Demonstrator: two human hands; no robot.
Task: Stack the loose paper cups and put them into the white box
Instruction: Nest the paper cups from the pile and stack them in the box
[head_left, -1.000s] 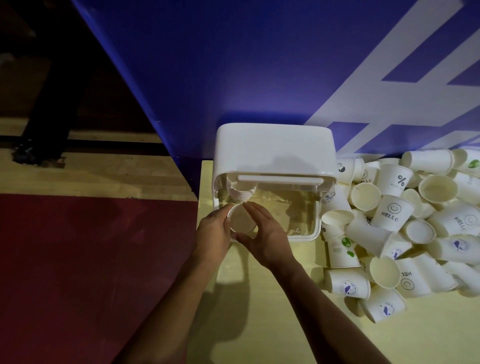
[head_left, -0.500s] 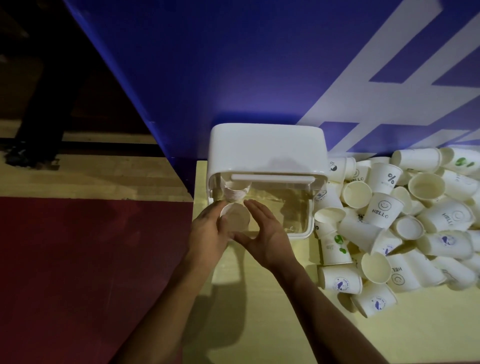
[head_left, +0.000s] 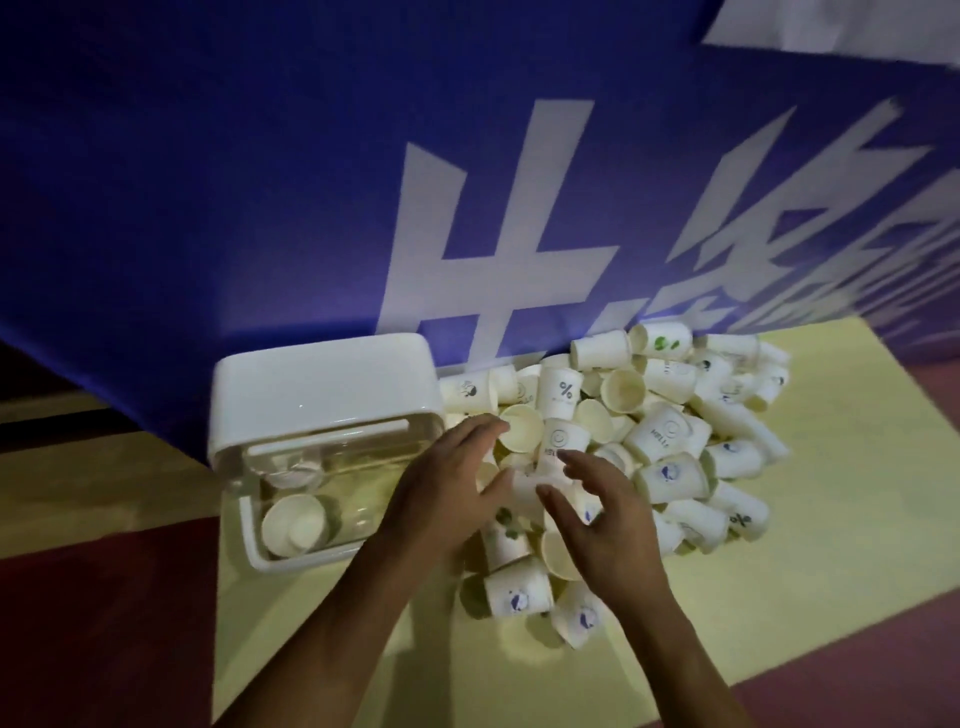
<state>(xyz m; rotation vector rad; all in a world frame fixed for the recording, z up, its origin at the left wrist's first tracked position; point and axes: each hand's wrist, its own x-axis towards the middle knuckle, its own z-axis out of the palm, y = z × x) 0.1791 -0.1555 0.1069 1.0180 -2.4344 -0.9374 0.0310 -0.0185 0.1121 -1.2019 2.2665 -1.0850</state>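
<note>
The white box (head_left: 322, 384) lies at the left of the yellow mat, with a clear front panel. Inside it a stack of cups (head_left: 293, 522) lies with its mouth toward me. To its right is a heap of loose paper cups (head_left: 660, 431), white with small prints. My left hand (head_left: 447, 483) hovers over the heap's near left edge, fingers spread and straight, holding nothing. My right hand (head_left: 597, 509) is beside it over the cups, fingers loosely bent, also holding nothing. A cup (head_left: 524, 488) sits between the two hands.
A blue banner (head_left: 260, 182) with large white characters hangs right behind the box and the heap. The yellow mat (head_left: 831, 493) lies on a dark red floor (head_left: 104, 623). Wooden flooring shows at the far left.
Both hands have left the box front, where they held a cup stack, and moved right over the loose heap. The stack now lies inside the box. The camera swung right.
</note>
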